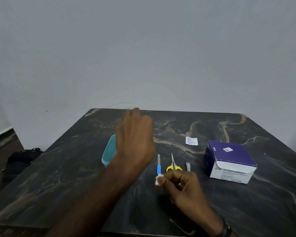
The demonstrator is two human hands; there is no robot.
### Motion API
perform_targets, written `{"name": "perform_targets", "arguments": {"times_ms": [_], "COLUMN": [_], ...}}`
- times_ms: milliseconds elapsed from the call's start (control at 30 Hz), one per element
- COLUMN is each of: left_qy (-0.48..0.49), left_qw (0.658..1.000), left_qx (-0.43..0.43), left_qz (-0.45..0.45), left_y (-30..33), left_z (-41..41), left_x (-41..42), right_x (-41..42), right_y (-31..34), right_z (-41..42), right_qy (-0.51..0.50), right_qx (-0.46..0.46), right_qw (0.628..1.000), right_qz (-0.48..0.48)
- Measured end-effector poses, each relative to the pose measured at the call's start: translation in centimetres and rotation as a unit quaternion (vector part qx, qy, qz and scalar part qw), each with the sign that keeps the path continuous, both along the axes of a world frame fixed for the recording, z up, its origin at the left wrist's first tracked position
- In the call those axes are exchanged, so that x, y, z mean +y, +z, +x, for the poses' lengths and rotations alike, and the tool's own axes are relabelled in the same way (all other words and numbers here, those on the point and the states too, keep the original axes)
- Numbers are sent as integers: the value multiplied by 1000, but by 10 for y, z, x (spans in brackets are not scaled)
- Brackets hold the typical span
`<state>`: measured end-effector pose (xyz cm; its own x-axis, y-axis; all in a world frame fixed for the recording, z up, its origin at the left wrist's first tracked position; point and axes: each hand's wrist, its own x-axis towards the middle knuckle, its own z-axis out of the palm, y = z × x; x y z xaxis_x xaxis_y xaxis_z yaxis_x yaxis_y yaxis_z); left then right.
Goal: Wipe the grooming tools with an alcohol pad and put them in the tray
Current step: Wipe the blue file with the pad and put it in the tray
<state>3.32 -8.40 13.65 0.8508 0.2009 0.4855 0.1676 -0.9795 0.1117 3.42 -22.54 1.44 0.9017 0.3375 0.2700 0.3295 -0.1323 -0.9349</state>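
Observation:
My left hand (135,139) hovers with straight fingers over the teal tray (108,152), hiding most of it. Whether anything lies in the tray cannot be told. My right hand (181,187) pinches a small white alcohol pad (158,179) near the table's front. Just beyond it three tools lie side by side: a nail file with a blue handle (159,164), small scissors with yellow handles (173,164) and a metal nail clipper (188,166).
A purple and white box of alcohol swabs (229,161) stands at the right with its flap open. A torn white swab wrapper (191,141) lies behind the tools. The dark marble table (212,202) meets a grey wall. A black bag (20,159) sits on the floor at left.

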Motion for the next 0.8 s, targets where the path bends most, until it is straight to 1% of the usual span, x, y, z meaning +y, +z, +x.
{"name": "perform_targets", "arguments": {"times_ms": [33, 100, 200, 300, 500, 800], "left_qy": [-28, -61, -70, -59, -56, -40], "left_qw": [999, 995, 984, 974, 964, 956], "left_qx": [-4, 31, 134, 184, 236, 264], "left_qz": [-27, -68, -91, -121, -108, -119], "left_y": [-3, -8, -22, -38, -56, -59], "left_z": [-4, -5, 1, 15, 30, 42], "left_x": [-8, -22, -34, -38, -37, -29], "right_x": [-1, -4, -6, -8, -7, -8], "right_y": [-1, -4, -6, -5, -4, -2], "right_z": [4, 10, 12, 12, 12, 9], "right_qy": [-54, -139, -192, -226, -227, -222], "right_qx": [-10, -26, -41, -48, -34, -40], "right_qw": [998, 989, 980, 972, 973, 974], "right_qz": [19, 35, 35, 32, 34, 17]}}
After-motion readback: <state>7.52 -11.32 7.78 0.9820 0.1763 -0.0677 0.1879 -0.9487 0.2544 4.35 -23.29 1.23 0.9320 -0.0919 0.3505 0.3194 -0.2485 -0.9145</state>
